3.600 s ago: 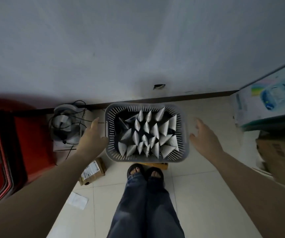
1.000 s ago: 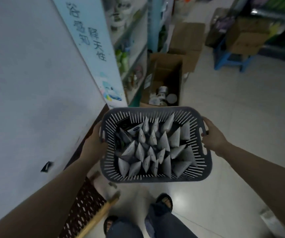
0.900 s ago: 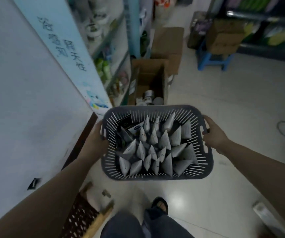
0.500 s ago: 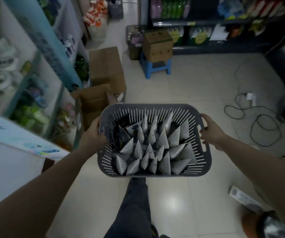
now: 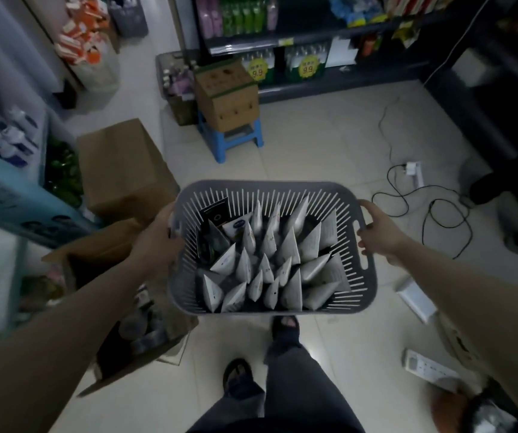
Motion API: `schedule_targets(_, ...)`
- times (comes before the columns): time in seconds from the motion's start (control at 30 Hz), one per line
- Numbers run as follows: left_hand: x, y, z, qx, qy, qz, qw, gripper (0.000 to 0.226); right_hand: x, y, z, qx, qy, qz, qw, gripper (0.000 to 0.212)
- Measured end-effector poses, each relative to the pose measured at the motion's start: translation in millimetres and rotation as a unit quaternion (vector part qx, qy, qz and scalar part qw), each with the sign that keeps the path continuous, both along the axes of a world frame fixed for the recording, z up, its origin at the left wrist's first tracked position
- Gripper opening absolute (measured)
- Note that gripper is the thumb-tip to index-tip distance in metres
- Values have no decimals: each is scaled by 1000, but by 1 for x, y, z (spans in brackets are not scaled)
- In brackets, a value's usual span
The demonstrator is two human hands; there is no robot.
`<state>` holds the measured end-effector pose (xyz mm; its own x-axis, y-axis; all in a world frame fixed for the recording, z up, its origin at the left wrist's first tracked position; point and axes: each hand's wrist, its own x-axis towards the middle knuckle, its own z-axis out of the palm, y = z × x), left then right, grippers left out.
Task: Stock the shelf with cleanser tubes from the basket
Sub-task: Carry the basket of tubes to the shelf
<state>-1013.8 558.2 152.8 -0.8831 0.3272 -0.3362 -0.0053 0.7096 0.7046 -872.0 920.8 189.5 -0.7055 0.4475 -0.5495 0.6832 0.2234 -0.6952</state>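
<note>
We have turned into the aisle; our left hand (image 5: pixel 158 242) and right hand (image 5: pixel 376 235) grip the basket (image 5: pixel 275 185) by its handles, cleanser tubes (image 5: pixel 289 248) upright inside. The floor cable (image 5: pixel 389 179) could trip us, spilling them

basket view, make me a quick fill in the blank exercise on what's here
1. The left hand and right hand hold a ____ basket by its ends.
2. The cleanser tubes stand inside the ____.
3. The cardboard box ahead sits on a ____ stool.
4. The black cable lies on the ____.

Missing words: grey; basket; blue; floor
</note>
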Motion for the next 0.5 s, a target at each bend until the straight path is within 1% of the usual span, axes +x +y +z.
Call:
schedule_targets(0.13,-65,38,-1,-8,-12,14,1000,71,-69,41,-5,-14,-5,10,1000,66)
schedule_targets(0.33,-155,95,9,-13,-13,47,999,73,-186,100,0,-22,0,62,998,67)
schedule_targets(0.4,-187,108,10,-1,-7,69,998,71,-224,117,3,-19,1,75,997,65)
schedule_targets(0.5,-235,125,8,18,-5,73,997,71,-278,136,6,-14,3,94,995,64)
